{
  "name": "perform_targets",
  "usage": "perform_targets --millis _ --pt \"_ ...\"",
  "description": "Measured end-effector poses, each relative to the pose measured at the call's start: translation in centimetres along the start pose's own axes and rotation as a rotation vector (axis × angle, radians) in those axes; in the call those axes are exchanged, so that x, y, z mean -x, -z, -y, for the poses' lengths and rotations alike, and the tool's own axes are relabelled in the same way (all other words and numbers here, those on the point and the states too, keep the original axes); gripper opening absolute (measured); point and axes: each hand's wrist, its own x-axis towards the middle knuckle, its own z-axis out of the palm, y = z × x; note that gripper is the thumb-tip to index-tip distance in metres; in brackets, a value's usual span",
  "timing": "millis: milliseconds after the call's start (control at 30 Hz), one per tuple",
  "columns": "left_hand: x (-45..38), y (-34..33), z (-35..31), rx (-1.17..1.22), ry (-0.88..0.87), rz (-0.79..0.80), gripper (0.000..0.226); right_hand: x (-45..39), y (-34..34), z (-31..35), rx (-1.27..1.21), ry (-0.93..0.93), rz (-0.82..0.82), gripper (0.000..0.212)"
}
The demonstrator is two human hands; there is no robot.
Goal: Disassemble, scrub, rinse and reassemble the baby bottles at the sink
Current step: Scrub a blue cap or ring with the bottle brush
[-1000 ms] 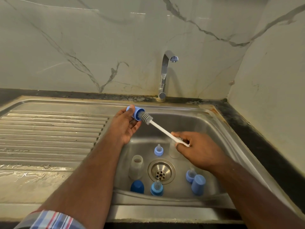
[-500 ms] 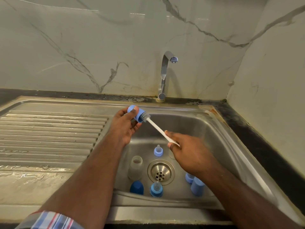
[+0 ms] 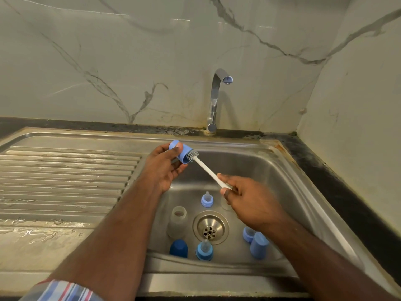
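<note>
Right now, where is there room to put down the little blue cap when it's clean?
The ribbed steel draining board left of the sink basin is bare. So is the basin floor at the back, under the chrome tap. Around the round drain it is crowded with blue bottle parts.

**Blues against steel and marble**

A light blue cap (image 3: 181, 154) meets a white-handled brush (image 3: 207, 168) with grey bristles. In the silver steel sink (image 3: 256, 170) sit a dark blue cap (image 3: 178, 248), pale blue teats (image 3: 207, 199) and a cloudy clear bottle (image 3: 177, 221). The wall (image 3: 130, 51) is white, grey-veined marble; the sleeve (image 3: 63, 291) is blue, red and white plaid.
</note>
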Motion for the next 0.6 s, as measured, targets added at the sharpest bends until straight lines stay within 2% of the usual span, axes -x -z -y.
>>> perform_targets --millis 133,300,467,600 --pt "-0.1 0.3 -0.1 0.033 0.019 -0.009 0.019 0.6 0.0 0.1 -0.019 -0.004 0.054 0.042" --pt "0.3 -0.3 0.4 0.001 0.049 0.092 0.015 -0.3 -0.5 0.2 -0.076 -0.025 0.051 0.042" --pt "0.1 0.0 -0.1 0.039 0.005 0.033 0.015 0.1 -0.3 0.0 -0.263 -0.085 0.054 0.037" --pt "-0.1 0.3 -0.4 0.097 0.008 -0.002 0.013 0.9 -0.2 0.2 -0.301 -0.091 0.092 0.038"
